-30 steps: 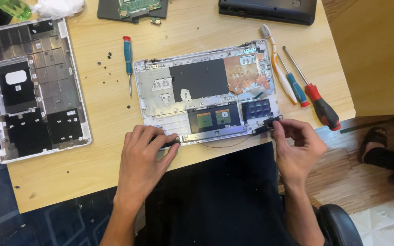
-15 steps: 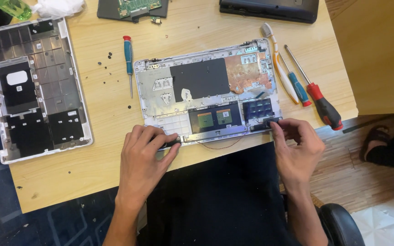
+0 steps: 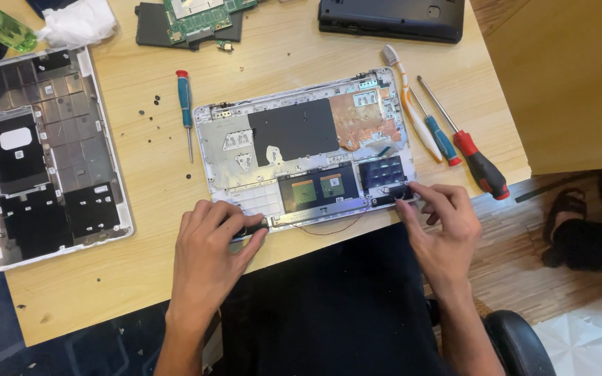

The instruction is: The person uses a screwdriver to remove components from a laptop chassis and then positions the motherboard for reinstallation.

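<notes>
Left hand [image 3: 210, 240] lies palm-down at the near-left corner of the opened white laptop shell [image 3: 228, 150], fingers curled and pinching a small black speaker module [image 3: 251, 226]; right hand [image 3: 440, 223] is at the near-right corner, thumb and forefinger closed on a second black module [image 3: 397, 193]. The shell lies near the front edge of the light wooden table [image 3: 141, 264], internals upward, showing a black sheet, copper foil and touchpad board; a thin red wire [image 3: 329, 230] loops along its front edge.

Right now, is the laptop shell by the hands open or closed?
Open: the laptop shell lies cover off, its black sheet, copper foil and touchpad boards exposed.
</notes>
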